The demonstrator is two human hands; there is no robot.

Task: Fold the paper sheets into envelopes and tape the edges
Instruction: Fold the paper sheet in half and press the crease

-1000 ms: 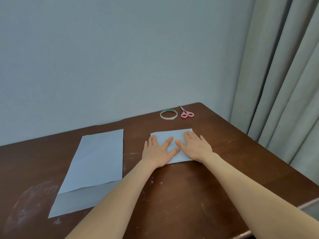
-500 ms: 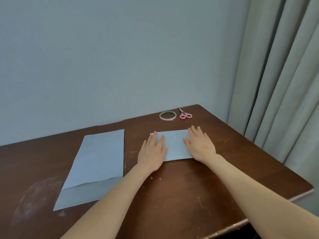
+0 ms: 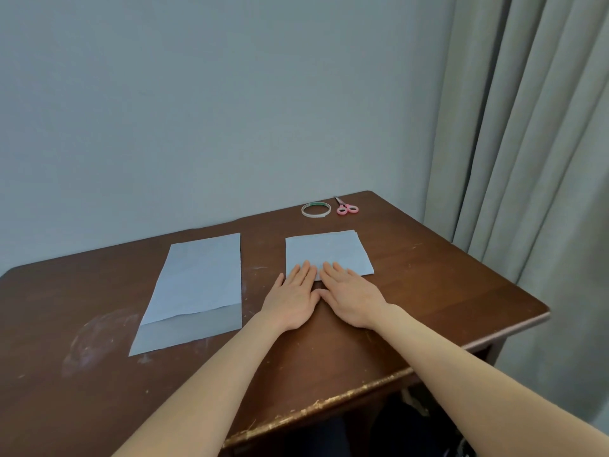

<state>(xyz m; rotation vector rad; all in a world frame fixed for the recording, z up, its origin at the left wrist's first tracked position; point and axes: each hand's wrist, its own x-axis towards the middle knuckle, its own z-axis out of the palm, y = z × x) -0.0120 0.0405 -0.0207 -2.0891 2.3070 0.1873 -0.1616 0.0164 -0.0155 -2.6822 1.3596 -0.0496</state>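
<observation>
While both flat, open hands (image 3: pixel 324 296) press its near edge, the folded sheet (image 3: pixel 326 252) may skid, perhaps misaligning the crease.

Two bare forearms reach into the head view from the lower edge, with no sleeve, cuff or glove on either as far as the frame shows. The wrists carry no watch, strap or bracelet. The left hand (image 3: pixel 294 300) is slender, with long straight fingers and smooth knuckles; no ring shows on any finger. The right hand (image 3: pixel 353 299) is of the same build, likewise unadorned. The fingernails look short and unpainted, though they are too small to make out clearly. No marks or writing show on either arm.
</observation>
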